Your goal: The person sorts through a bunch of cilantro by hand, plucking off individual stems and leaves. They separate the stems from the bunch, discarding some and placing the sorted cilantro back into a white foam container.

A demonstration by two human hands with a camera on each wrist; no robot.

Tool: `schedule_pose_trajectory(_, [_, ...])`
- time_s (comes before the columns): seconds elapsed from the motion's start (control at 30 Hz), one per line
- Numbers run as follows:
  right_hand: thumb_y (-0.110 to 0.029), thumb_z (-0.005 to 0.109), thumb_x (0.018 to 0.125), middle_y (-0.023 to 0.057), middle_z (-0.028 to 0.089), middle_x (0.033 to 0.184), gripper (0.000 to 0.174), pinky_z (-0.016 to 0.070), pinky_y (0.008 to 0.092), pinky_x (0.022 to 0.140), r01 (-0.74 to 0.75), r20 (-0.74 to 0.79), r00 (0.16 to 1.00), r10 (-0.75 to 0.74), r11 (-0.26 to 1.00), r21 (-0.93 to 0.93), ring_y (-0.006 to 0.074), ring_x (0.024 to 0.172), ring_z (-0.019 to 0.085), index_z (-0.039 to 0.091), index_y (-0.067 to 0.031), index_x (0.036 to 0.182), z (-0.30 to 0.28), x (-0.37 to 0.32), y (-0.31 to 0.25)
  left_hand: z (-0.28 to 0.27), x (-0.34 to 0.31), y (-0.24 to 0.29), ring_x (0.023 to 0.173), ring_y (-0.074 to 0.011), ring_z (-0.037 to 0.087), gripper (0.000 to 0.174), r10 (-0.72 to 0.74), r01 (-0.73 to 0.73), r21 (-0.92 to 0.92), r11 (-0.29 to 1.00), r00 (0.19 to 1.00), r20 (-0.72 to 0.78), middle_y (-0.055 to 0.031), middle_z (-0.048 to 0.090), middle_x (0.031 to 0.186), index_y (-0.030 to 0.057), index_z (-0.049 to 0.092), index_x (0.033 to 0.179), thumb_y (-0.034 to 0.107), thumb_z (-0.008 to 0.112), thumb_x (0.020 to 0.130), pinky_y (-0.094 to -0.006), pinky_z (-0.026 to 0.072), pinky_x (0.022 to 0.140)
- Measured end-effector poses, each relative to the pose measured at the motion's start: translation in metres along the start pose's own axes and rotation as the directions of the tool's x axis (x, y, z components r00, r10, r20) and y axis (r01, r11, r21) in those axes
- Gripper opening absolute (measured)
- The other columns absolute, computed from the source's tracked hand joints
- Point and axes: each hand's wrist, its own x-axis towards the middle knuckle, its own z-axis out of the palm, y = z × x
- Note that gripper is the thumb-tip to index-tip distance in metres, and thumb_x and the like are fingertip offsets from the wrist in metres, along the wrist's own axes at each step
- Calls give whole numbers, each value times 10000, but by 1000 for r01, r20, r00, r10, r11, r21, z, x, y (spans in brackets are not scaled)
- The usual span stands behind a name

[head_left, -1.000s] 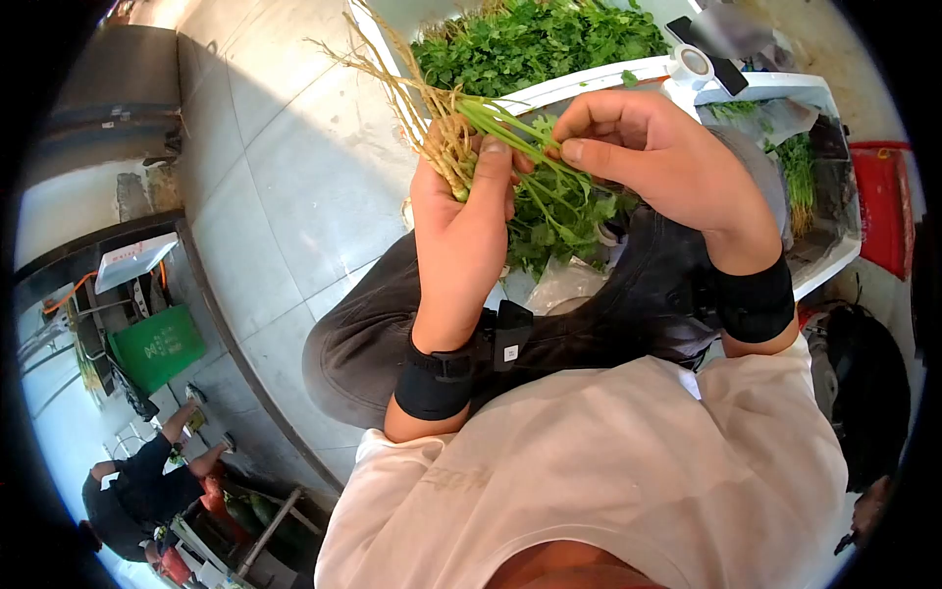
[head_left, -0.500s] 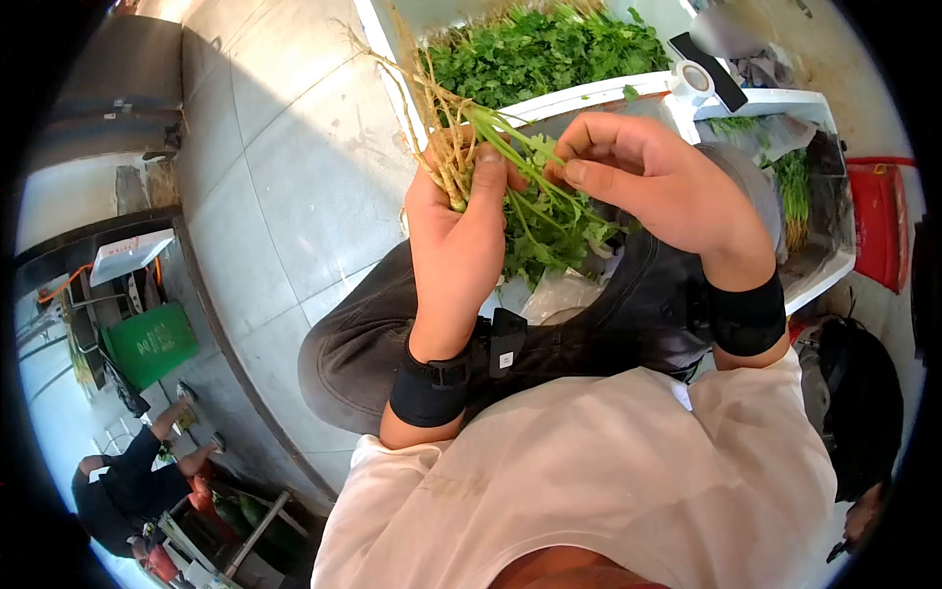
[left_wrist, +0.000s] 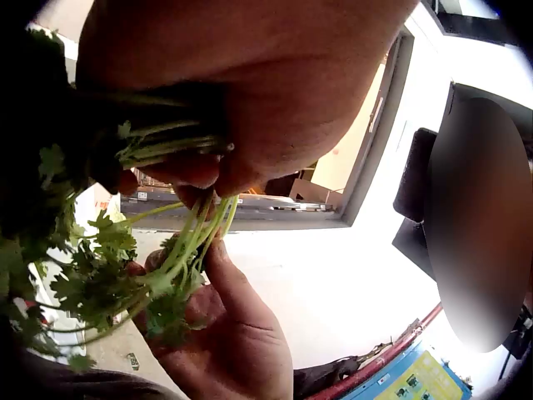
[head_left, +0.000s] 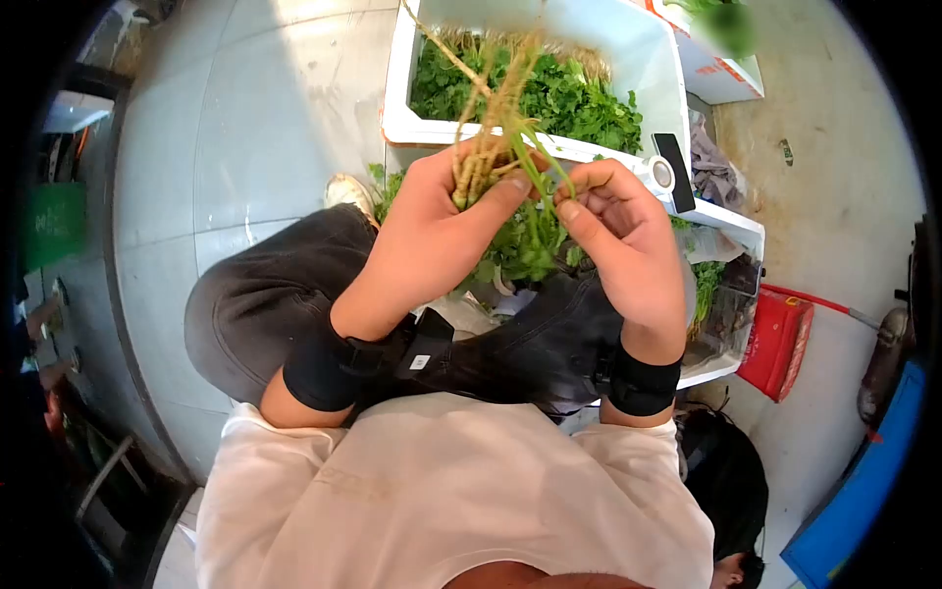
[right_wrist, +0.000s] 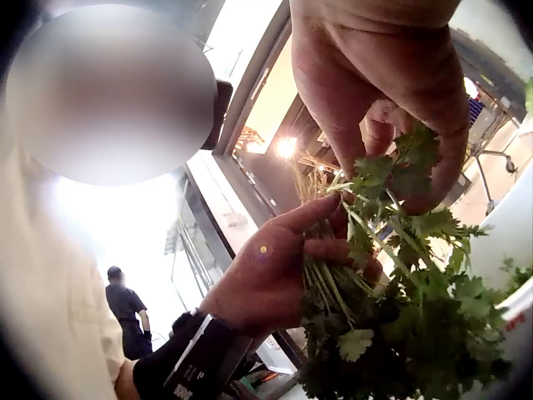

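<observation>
In the head view, my left hand [head_left: 432,231] grips a bunch of cilantro [head_left: 530,250] by its stems, just below the long tan roots [head_left: 476,177]. The roots point up and away from me, while the leaves hang between my hands. My right hand [head_left: 633,245] pinches thin green stems between thumb and fingertips, close to the left hand's fingers. From the right wrist, the leafy part [right_wrist: 400,333] fans out below both hands. The left wrist view has loose stems [left_wrist: 196,237] running from the left hand down to the right thumb.
Beyond my hands stands a white foam box [head_left: 400,88] of rooted cilantro. Another white box [head_left: 751,245] with greens is at my right. A black phone [head_left: 673,172] and a white round object [head_left: 657,175] lie by the boxes' edges. A red dustpan [head_left: 775,344] sits farther right.
The head view has swung, bringing more of the far box into sight. Both hands keep their hold, and the root bunch has tilted more upright and blurs at its tips.
</observation>
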Motion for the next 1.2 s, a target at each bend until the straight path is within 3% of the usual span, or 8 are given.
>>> schedule_pose_trajectory(0.03, [9, 622, 975, -30, 617, 929, 138, 440, 199, 728, -17, 7, 1000, 17, 1000, -2, 35, 833, 557, 592, -19, 1107, 0, 0, -2, -1, 0, -3, 916, -87, 626, 211, -33, 30, 43, 999, 997, 75, -45, 720, 1005, -10, 671, 1174, 80, 603, 996, -269, 506, 817])
schedule_pose_trajectory(0.07, [7, 622, 976, -26, 625, 932, 143, 440, 199, 723, -32, -3, 999, 32, 999, 3, 33, 833, 559, 593, -17, 1113, 1, 1, -4, -1, 1, -13, 928, -93, 630, 209, 35, -36, 12, 999, 996, 85, -41, 728, 1017, -7, 689, 1162, 82, 610, 990, -274, 506, 836])
schedule_pose_trajectory(0.23, [4, 614, 983, -15, 645, 954, 157, 447, 203, 727, -42, 19, 999, 42, 999, 19, 31, 847, 564, 593, 0, 1139, 3, 2, 4, -7, 2, -15, 948, -79, 602, 228, 23, -30, 56, 998, 992, 124, -24, 695, 1022, -12, 666, 1200, 118, 581, 1032, -267, 491, 851])
schedule_pose_trajectory(0.3, [4, 612, 984, -16, 637, 947, 163, 453, 204, 735, -24, 5, 1000, 24, 1000, 20, 37, 848, 570, 592, 6, 1146, 6, 4, 0, -8, 3, -18, 858, -80, 600, 221, 68, -70, 90, 993, 997, 26, -37, 712, 950, 1, 673, 1184, 88, 608, 992, -262, 496, 787])
schedule_pose_trajectory(0.67, [-51, 601, 1005, 24, 661, 956, 140, 489, 227, 760, 5, -11, 1000, -5, 1000, 22, 63, 861, 605, 600, 31, 1118, -1, 2, -3, -8, 2, -8, 786, -81, 599, 196, 15, -16, 202, 979, 1000, 6, -22, 697, 869, -8, 674, 1127, 139, 609, 1015, -254, 482, 716])
schedule_pose_trajectory(0.73, [-53, 593, 1008, 46, 673, 967, 164, 509, 239, 782, -25, -24, 999, 26, 999, 37, 81, 887, 637, 590, 39, 1144, -1, 0, -7, -7, 1, -7, 787, -74, 593, 196, -20, 19, 32, 999, 1000, 17, -18, 691, 858, -2, 680, 1118, 153, 606, 1022, -247, 474, 710])
schedule_pose_trajectory(1.03, [-50, 592, 1003, 27, 671, 960, 166, 486, 228, 708, 66, -106, 992, -62, 997, 36, 68, 819, 622, 603, 27, 1150, 1, 3, 6, -6, -2, -2, 766, -80, 571, 197, -26, 23, 101, 995, 999, 27, -2, 656, 825, -3, 669, 1055, 171, 578, 1045, -246, 458, 706])
schedule_pose_trajectory(1.2, [-60, 599, 1001, 10, 658, 934, 167, 470, 216, 689, 130, -131, 982, -133, 991, -32, 48, 775, 586, 608, 23, 1145, -2, 5, 6, -4, -4, 0, 707, -42, 524, 201, -71, 73, 89, 993, 997, -31, 3, 639, 816, 13, 674, 1063, 191, 584, 1045, -214, 415, 624])
